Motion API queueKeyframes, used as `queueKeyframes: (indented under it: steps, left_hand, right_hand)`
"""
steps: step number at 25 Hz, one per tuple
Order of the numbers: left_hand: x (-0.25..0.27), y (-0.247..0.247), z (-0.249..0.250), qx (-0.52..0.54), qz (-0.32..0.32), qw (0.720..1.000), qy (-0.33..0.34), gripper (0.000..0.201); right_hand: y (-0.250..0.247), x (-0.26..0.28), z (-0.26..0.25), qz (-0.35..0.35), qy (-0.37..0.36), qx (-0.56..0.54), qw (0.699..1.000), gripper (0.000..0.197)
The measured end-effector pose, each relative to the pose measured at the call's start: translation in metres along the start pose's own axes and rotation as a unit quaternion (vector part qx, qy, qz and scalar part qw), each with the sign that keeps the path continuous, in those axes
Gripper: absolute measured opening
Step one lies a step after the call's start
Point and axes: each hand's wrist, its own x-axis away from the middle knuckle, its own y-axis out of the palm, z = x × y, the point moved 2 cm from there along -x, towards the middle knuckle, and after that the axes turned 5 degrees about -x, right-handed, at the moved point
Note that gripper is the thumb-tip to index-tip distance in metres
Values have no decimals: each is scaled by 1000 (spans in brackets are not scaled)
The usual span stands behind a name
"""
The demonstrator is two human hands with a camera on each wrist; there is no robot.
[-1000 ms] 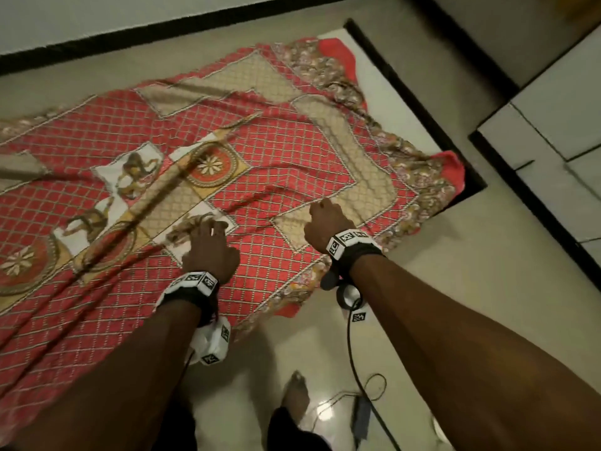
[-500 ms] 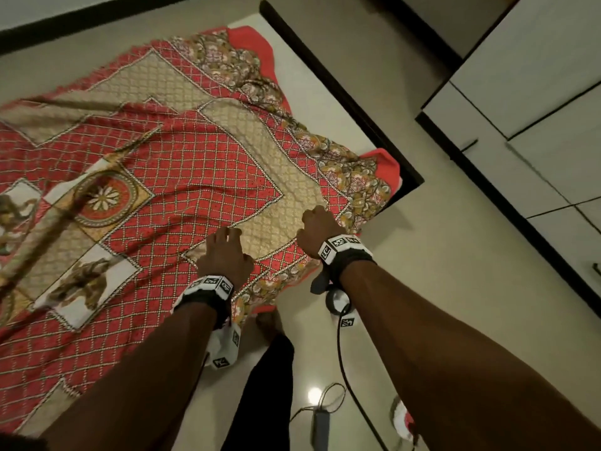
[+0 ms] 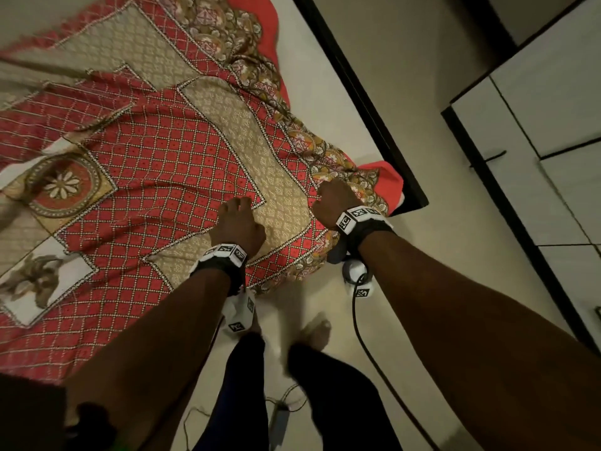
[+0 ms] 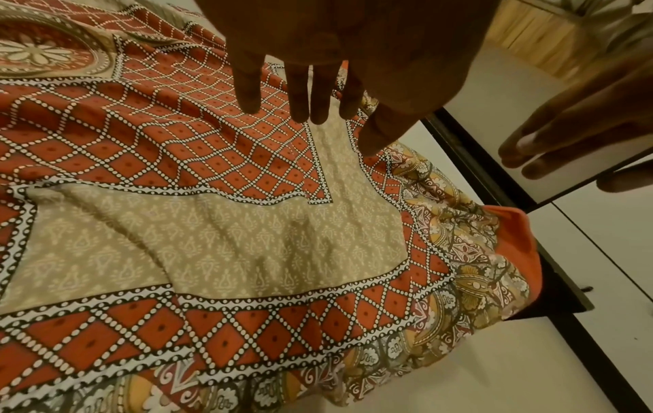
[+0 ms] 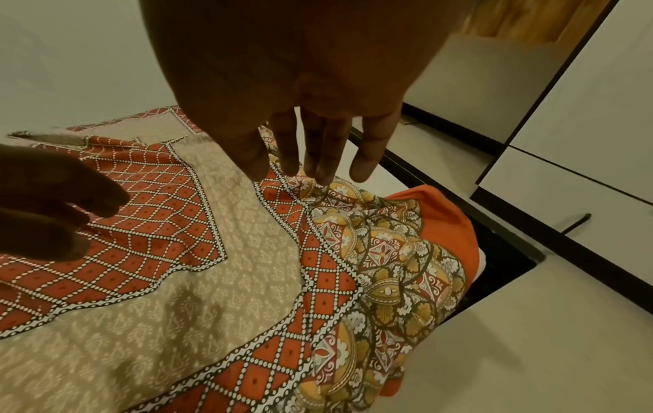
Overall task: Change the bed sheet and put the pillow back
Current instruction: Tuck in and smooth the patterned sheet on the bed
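- Pale tiled floor (image 3: 439,242) underfoot, with white cabinet (image 3: 553,92) fronts edged in black along the right.
- Low bed with a black frame (image 3: 374,102) and a bare white mattress (image 3: 325,102) strip showing along its right side.
- Sheet (image 3: 162,177), red lattice with beige panels and a floral border, spread over the mattress, rumpled and bunched at the near right corner, its plain orange hem folded up there.
- Left hand (image 3: 237,224) flat on the sheet near the near edge, fingers straight and slightly spread, gripping nothing.
- Right hand (image 3: 336,201) just beside it at the floral border near the corner, fingers extended, tips touching the cloth; no fold pinched that can be seen.
- Wrist bands with black-and-white markers on both arms; black cable (image 3: 361,327) hanging from the right one down toward the floor.
- Bare feet (image 3: 315,330) and dark trouser legs below, close to the bed edge.
- Small adapter (image 3: 279,418) with thin wires on the floor between the legs.
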Motion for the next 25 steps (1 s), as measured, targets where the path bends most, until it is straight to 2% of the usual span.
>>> queueKeyframes:
  steps: [6, 14, 17, 25]
  left_hand:
    - [-12, 9, 55, 25, -22, 996, -86, 64]
    - [-37, 3, 213, 124, 40, 974, -188, 61]
    - [-50, 0, 250, 161, 55, 957, -234, 61]
    - [-93, 3, 290, 224, 65, 906, -352, 60]
  right_hand:
    - [-45, -44, 43, -24, -55, 11, 998, 43]
    - [-142, -96, 108, -51, -194, 92, 975, 40]
    - [-176, -116, 110, -50, -246, 136, 958, 40]
    - [-207, -185, 86, -84, -350, 184, 915, 38]
